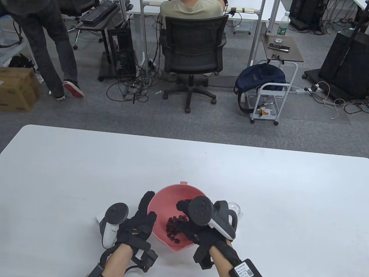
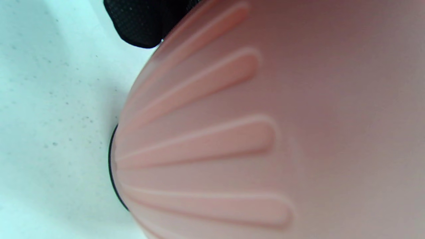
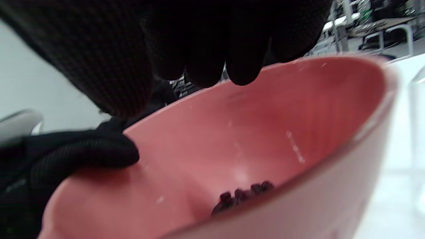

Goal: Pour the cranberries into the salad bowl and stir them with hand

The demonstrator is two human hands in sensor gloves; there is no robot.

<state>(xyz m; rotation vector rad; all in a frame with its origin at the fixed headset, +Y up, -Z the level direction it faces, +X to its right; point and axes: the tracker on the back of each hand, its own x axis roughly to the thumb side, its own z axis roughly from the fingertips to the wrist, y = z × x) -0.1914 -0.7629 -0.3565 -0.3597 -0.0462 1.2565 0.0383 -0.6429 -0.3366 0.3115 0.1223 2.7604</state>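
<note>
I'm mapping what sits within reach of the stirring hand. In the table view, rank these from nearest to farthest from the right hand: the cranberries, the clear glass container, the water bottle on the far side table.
1. cranberries: in the pink bowl, under the right hand.
2. clear glass container: on the table just right of that hand.
3. water bottle: far back, upper right.

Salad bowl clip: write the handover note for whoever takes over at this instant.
Left hand: grips the pink salad bowl at its left rim, thumb inside.
Right hand: over the bowl, fingers hanging into it, holding nothing visible.
Cranberries: already in the bowl bottom, clustered.
Clear glass container: on the table right of the bowl, looks emptied.
Done: pouring. Left: stir the cranberries by hand.
</note>
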